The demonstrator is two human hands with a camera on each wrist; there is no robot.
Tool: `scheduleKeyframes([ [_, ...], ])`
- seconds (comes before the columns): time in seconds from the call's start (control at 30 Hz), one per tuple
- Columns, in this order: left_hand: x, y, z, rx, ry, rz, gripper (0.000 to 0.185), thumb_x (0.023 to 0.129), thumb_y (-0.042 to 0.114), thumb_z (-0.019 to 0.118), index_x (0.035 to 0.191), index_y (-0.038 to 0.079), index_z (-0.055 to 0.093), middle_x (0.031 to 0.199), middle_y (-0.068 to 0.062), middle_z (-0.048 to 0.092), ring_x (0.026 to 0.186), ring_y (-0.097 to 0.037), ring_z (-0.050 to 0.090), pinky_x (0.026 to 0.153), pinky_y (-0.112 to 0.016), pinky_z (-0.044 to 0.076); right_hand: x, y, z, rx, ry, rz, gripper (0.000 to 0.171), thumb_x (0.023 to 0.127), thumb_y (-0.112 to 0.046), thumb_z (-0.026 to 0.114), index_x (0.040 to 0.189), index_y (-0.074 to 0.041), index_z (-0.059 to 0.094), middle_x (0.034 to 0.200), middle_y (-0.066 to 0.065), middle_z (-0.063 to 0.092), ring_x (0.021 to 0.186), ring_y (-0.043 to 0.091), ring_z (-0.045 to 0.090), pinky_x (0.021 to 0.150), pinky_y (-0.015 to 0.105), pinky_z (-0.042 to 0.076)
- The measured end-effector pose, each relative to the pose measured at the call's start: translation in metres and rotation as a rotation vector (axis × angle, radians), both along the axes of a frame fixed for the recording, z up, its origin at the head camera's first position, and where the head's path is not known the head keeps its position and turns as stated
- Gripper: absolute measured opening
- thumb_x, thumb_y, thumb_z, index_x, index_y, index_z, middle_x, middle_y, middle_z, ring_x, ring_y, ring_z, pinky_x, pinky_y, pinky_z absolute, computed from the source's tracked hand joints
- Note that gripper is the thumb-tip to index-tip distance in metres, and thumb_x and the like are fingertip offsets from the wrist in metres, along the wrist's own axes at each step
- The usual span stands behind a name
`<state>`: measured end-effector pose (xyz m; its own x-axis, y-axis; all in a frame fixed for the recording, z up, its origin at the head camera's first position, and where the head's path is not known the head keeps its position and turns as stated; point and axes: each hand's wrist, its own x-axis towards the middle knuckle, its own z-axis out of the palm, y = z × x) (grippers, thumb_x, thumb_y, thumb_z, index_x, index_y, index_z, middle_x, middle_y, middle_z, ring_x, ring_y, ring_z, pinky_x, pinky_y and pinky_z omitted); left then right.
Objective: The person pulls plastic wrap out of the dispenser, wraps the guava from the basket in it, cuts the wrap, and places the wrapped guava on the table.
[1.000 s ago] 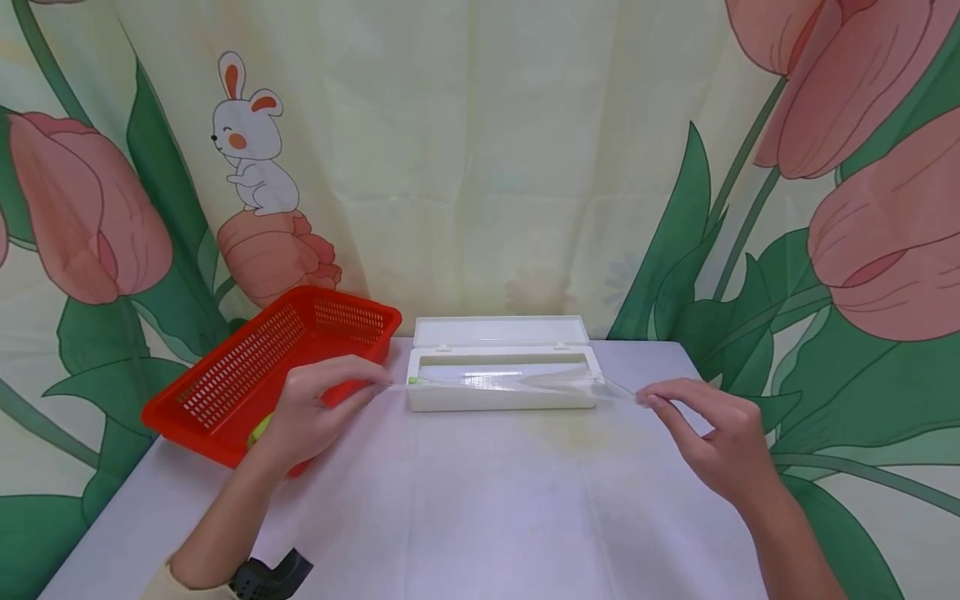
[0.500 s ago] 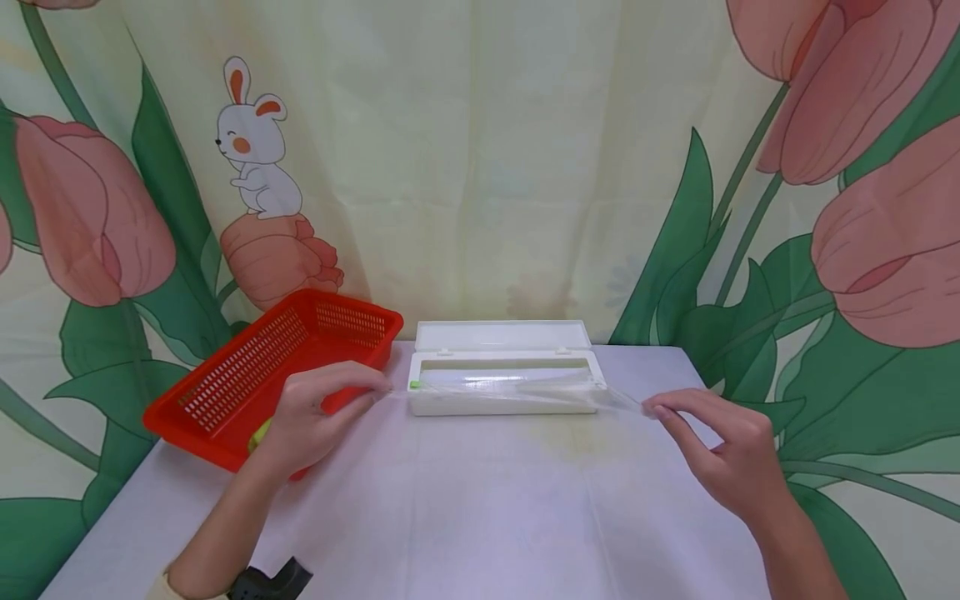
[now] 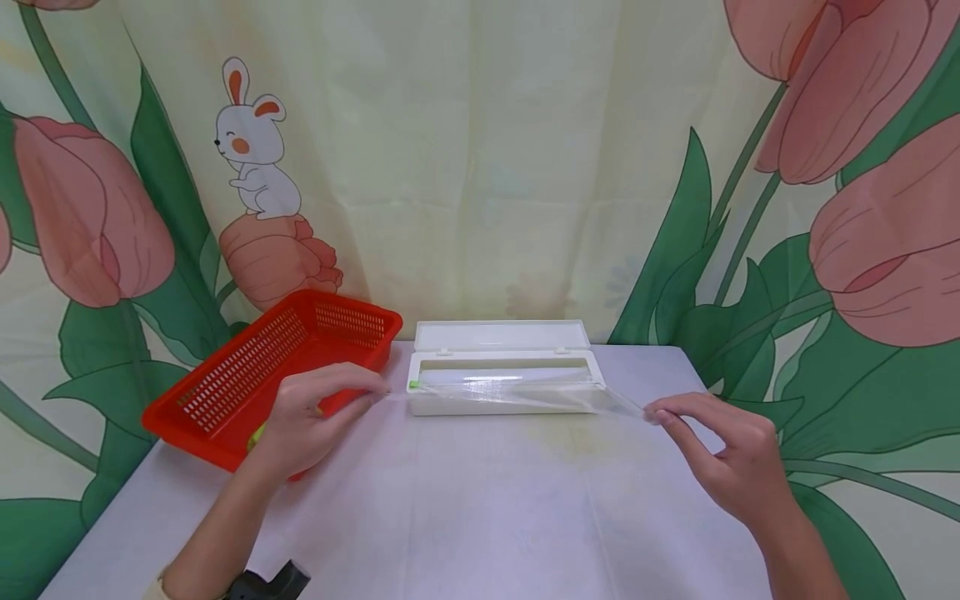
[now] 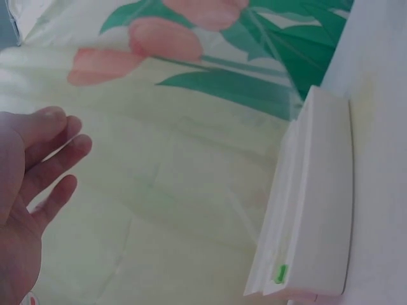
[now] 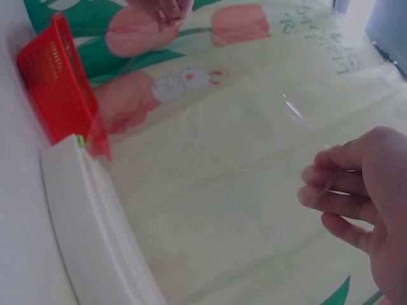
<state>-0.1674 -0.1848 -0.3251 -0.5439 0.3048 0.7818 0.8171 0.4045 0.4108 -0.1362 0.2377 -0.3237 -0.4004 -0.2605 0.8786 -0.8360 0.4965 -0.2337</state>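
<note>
- Left hand [image 3: 307, 421]: thumb and fingertips pinched on the left corner of a sheet of clear plastic wrap [image 3: 517, 398]. The hand sits in front of the red basket [image 3: 255, 379], overlapping its near right corner in the head view.
- Right hand [image 3: 723, 454]: fingertips pinched on the right corner of the same sheet, out past the right end of the white dispenser box [image 3: 504, 382]. The remaining fingers are loosely curled.
- Plastic wrap: stretched taut between the two hands, running across and just in front of the dispenser box, raised off the table [image 3: 480, 508]. The far edge leads into the box's opening.
- Dispenser box: lies lengthwise at the back of the table, lid hinged open toward the curtain [image 3: 480, 167]. A small green tab [image 3: 413, 384] shows at its left front corner.
- Open room: the table surface between the hands and the near edge is bare cloth. The right table edge lies close beside the right hand.
- Obstructions: the red basket stands angled at the left rear, its right end just beside the box's left end. The printed curtain hangs directly behind both.
- A small yellow-green item [image 3: 258, 433] shows below the left hand, against the basket; what it is cannot be told.
</note>
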Motion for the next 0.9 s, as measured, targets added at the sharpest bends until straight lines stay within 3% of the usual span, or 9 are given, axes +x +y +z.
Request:
scheduleKeyframes([
  [0.17,-0.003,0.001,-0.003,0.006,0.003,-0.006,0.045,0.061,-0.009,0.077,0.099,0.015,0.070,0.093,-0.003,0.071,0.090,-0.005,0.065,0.081,-0.013,0.050,0.000,0.003,-0.001,0.004,-0.026,-0.013,0.006,0.079,-0.001,0.067,0.084,0.000,0.070,0.078,0.005,0.069,0.079,-0.001,0.061,0.079,0.005,0.045],
  [0.4,-0.006,0.002,-0.002,-0.012,0.018,0.017,0.045,0.061,-0.005,0.079,0.099,0.016,0.070,0.094,0.000,0.071,0.089,-0.005,0.065,0.080,-0.013,0.050,-0.003,0.007,-0.005,0.023,-0.058,-0.069,0.015,0.074,0.005,0.069,0.086,-0.003,0.070,0.080,0.003,0.069,0.081,-0.004,0.060,0.080,0.005,0.045],
  [0.9,-0.011,0.002,-0.009,-0.010,0.011,0.026,0.044,0.061,-0.003,0.079,0.098,0.017,0.070,0.094,0.000,0.071,0.088,-0.004,0.065,0.079,-0.013,0.050,-0.012,0.008,-0.015,0.009,-0.088,-0.029,0.009,0.079,-0.002,0.067,0.087,-0.004,0.070,0.080,0.003,0.069,0.074,0.004,0.062,0.077,0.006,0.046],
])
